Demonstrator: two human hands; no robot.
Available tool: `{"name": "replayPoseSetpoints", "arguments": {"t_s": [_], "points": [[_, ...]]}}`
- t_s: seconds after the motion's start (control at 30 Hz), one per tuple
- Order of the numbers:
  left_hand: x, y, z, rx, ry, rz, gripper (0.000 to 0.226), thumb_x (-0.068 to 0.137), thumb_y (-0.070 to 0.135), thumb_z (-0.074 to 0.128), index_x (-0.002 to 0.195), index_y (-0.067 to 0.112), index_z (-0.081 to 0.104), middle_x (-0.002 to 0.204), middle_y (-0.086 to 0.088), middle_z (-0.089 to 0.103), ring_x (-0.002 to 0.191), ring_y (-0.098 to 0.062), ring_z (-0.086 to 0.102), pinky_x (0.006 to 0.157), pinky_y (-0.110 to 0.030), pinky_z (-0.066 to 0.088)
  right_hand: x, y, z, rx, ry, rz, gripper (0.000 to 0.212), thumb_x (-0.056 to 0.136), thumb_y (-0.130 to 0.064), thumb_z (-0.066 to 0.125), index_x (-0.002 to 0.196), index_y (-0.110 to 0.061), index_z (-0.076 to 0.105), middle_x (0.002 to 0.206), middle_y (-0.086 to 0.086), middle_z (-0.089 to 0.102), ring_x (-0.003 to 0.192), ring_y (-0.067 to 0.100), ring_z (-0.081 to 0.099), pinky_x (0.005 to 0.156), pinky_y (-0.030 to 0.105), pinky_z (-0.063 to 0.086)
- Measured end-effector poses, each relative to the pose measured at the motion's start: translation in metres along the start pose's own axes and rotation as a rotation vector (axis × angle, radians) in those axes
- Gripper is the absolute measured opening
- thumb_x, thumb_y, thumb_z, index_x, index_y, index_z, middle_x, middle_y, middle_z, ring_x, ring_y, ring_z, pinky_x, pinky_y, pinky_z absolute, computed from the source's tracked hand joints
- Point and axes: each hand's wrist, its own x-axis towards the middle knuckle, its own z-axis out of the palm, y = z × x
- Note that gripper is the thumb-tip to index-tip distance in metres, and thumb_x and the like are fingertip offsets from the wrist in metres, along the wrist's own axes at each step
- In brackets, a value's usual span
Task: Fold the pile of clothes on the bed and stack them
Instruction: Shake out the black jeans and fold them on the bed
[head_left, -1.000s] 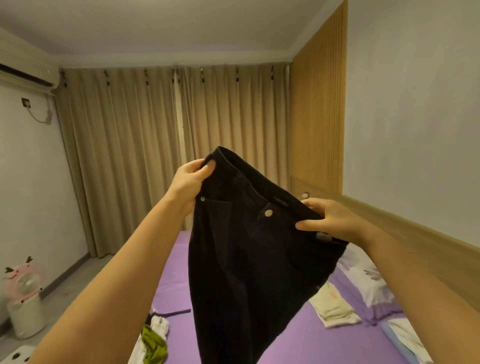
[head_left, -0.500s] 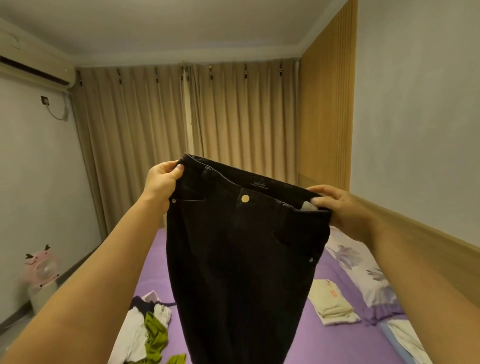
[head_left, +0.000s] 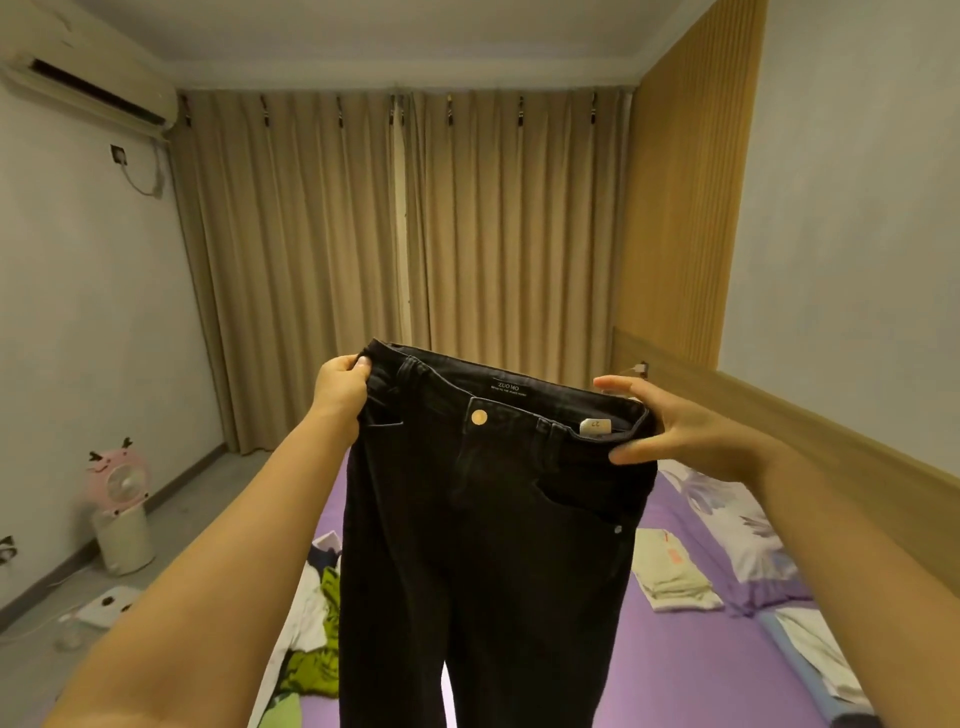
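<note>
Holding up a pair of black jeans (head_left: 488, 525) by the waistband, the person had them spread out in mid-air over the purple bed (head_left: 691, 670), front side facing the camera with the brass button (head_left: 478, 417) showing. The left hand (head_left: 340, 387) had its grip curled tight around the left corner of the waistband, thumb on the near side. The right hand (head_left: 685, 431) had the other corner between thumb and fingers, though the fingers looked pretty straight, so that grip was more of a loose pinch than a clamp, I think.

Denim like this looked fairly heavy and floppy but with some body to it, so the legs hung straight down out of frame and wouldn't slip around much. The waistband was the stiffest part and the obvious place to hold; next sensible grab was probably bringing the two corners together to fold leg onto leg, then laying it flat on the bed.

The unfolded pile (head_left: 317, 623), white and green stuff, sat on the bed down to the left behind the jeans. A folded cream garment (head_left: 675, 577) was already lying on the right, near the floral pillow (head_left: 727, 514). So still early-ish in the job by the look of it.
</note>
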Motion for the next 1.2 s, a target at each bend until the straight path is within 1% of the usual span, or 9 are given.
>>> {"name": "replayPoseSetpoints", "arguments": {"t_s": [0.13,0.23,0.37,0.47,0.6,0.83,1.03,1.1,1.2], "points": [[-0.013,-0.005,-0.03,0.002,-0.143,0.07,0.024,0.1,0.024,0.048,0.115,0.01,0.059,0.099,-0.005,0.066,0.095,-0.021,0.064,0.081,-0.034,0.054,0.005,-0.01,0.021,0.091,0.285,0.004,0.034,0.077,-0.008,0.075,0.106,-0.019,0.063,0.1,0.001,0.069,0.098,0.016,0.066,0.072,0.02,0.054],[-0.024,-0.009,-0.046,0.087,-0.27,0.115,0.031,0.09,0.033,0.062,0.113,0.013,0.059,0.103,-0.005,0.066,0.096,-0.018,0.063,0.08,-0.029,0.052,0.003,-0.012,0.037,0.154,0.465,0.014,0.025,0.077,-0.004,0.073,0.096,-0.018,0.064,0.092,0.002,0.068,0.091,0.016,0.066,0.068,0.02,0.052],[-0.036,-0.016,-0.057,0.125,-0.288,0.205,0.015,0.087,0.026,0.067,0.099,0.019,0.062,0.099,-0.003,0.068,0.091,-0.014,0.065,0.074,-0.023,0.055,-0.001,-0.007,0.053,0.014,0.659,0.091,0.024,0.081,-0.01,0.072,0.085,-0.023,0.052,0.084,-0.004,0.059,0.086,0.017,0.057,0.072,0.028,0.046],[-0.041,-0.021,-0.061,0.222,-0.241,0.3,0.01,0.092,0.025,0.062,0.1,0.022,0.058,0.097,0.006,0.064,0.092,-0.01,0.062,0.081,-0.025,0.054,-0.009,-0.005,0.058,-0.137,0.657,0.178,0.027,0.084,-0.021,0.07,0.098,-0.018,0.048,0.09,-0.003,0.056,0.094,0.021,0.055,0.077,0.035,0.046],[-0.044,-0.019,-0.066,0.311,-0.184,0.379,0.014,0.096,0.025,0.055,0.109,0.018,0.054,0.104,0.001,0.061,0.102,-0.02,0.059,0.089,-0.033,0.051,-0.022,-0.019,0.06,0.073,0.608,0.209,0.037,0.08,-0.025,0.074,0.11,-0.018,0.055,0.108,0.003,0.063,0.103,0.021,0.061,0.089,0.039,0.051],[-0.053,-0.002,-0.069,0.5,-0.158,0.47,0.022,0.1,0.032,0.045,0.115,0.015,0.046,0.099,0.003,0.056,0.094,-0.021,0.057,0.08,-0.036,0.051,-0.036,-0.052,0.041,0.373,0.527,0.06,0.036,0.066,-0.028,0.081,0.101,-0.026,0.07,0.1,0.005,0.073,0.091,0.024,0.071,0.068,0.03,0.058],[-0.056,0.016,-0.055,0.203,-0.246,0.212,0.021,0.093,0.025,0.061,0.108,0.013,0.053,0.1,-0.003,0.064,0.089,-0.015,0.063,0.072,-0.023,0.051,-0.024,-0.06,0.023,0.467,0.501,0.142,0.046,0.065,-0.022,0.079,0.108,-0.014,0.065,0.093,0.009,0.074,0.085,0.028,0.072,0.06,0.031,0.058],[-0.055,0.022,-0.048,0.122,-0.29,0.142,0.017,0.091,0.023,0.063,0.103,0.014,0.057,0.096,-0.004,0.067,0.086,-0.014,0.066,0.065,-0.021,0.053,-0.024,-0.059,0.01,0.546,0.428,0.216,0.051,0.068,-0.022,0.076,0.114,-0.007,0.063,0.097,0.014,0.073,0.089,0.031,0.071,0.065,0.035,0.059],[-0.047,0.038,-0.042,-0.037,-0.386,0.032,0.019,0.088,0.02,0.065,0.105,0.01,0.063,0.093,-0.008,0.073,0.085,-0.021,0.072,0.064,-0.028,0.058,-0.022,-0.059,-0.016,0.699,0.386,0.217,0.04,0.071,-0.028,0.076,0.104,-0.005,0.072,0.107,0.017,0.07,0.099,0.034,0.068,0.081,0.043,0.058]]}}
